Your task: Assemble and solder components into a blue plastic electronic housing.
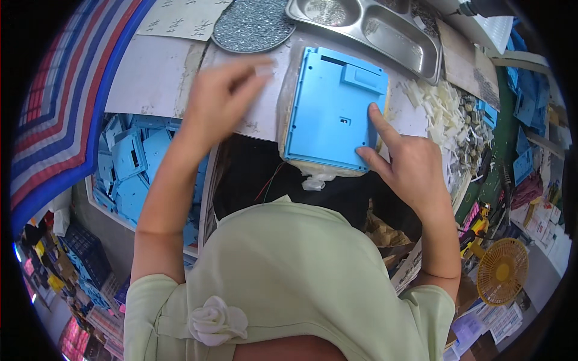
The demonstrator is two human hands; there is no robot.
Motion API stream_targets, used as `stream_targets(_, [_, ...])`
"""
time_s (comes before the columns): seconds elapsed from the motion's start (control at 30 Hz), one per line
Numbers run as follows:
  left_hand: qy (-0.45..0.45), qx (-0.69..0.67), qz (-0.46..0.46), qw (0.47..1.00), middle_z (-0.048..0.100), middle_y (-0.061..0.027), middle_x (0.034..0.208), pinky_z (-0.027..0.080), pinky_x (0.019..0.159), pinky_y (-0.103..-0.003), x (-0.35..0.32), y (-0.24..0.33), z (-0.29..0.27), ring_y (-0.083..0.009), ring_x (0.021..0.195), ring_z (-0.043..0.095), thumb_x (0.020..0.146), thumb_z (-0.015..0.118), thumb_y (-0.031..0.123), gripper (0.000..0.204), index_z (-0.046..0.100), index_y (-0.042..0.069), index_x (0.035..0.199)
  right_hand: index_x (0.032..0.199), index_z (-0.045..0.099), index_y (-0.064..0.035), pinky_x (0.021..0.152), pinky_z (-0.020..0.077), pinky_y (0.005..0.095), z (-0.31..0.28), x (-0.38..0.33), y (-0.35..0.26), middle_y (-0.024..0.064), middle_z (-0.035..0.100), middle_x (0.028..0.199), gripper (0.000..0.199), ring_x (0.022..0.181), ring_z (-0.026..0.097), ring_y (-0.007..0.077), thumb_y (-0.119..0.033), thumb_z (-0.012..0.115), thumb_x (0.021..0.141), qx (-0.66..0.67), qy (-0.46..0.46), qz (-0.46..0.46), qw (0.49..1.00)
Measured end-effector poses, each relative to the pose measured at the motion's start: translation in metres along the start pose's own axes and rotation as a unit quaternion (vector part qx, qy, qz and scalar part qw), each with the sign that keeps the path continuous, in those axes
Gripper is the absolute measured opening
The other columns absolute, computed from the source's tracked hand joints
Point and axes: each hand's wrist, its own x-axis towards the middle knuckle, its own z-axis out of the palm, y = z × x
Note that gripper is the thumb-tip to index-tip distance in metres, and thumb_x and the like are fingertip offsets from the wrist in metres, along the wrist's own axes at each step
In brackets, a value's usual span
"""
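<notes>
A single wide fisheye view looks steeply down from the person's head, close over their own chest and pale green shirt (289, 271), with both forearms rising from the lower edge toward the far side of the scene. The worktable (150, 84) fills the far half, its straight edges bending near the dark round rim. To the left the view drops past the table edge to a bin of blue parts (135, 171), and to the right to a small yellow fan (503, 271).
</notes>
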Motion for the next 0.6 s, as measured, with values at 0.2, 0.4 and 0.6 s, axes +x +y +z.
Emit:
stream_targets(0.2, [0.127,0.122,0.035,0.984,0.063,-0.013,0.096,0.04,0.095,-0.053,0.065,-0.019,-0.015,-0.0313,0.097,0.059,0.08,0.077,0.026,0.021,0.074,0.007,0.088,0.128,0.067,0.0005,0.06,0.0518,0.0426,-0.017,0.019,0.003,0.0117,0.065,0.071,0.054,0.068,0.066,0.0304,-0.029,0.078,0.084,-0.029,-0.008,-0.069,0.997])
stream_targets(0.4, [-0.126,0.017,0.184,0.975,0.06,-0.0164,0.136,0.051,0.096,-0.042,-0.011,0.027,0.0,-0.0343,0.119,0.06,0.074,0.086,0.022,0.067,0.063,0.007,0.135,0.125,0.065,0.0035,0.065,0.0507,0.0425,0.001,0.014,-0.005,0.0138,0.061,0.083,0.053,0.077,0.059,0.0308,-0.021,0.081,0.081,0.014,0.066,-0.056,0.996])
stream_targets(0.6, [-0.134,-0.016,0.242,0.961,0.049,-0.0192,0.154,0.045,0.112,-0.052,-0.035,0.004,0.023,-0.0418,0.143,0.045,0.073,0.085,0.025,0.078,0.055,0.002,0.142,0.13,0.062,0.0014,0.065,0.0492,0.0417,0.028,0.01,-0.003,0.0147,0.058,0.086,0.055,0.076,0.058,0.0319,-0.014,0.08,0.081,0.104,0.113,-0.039,0.987])
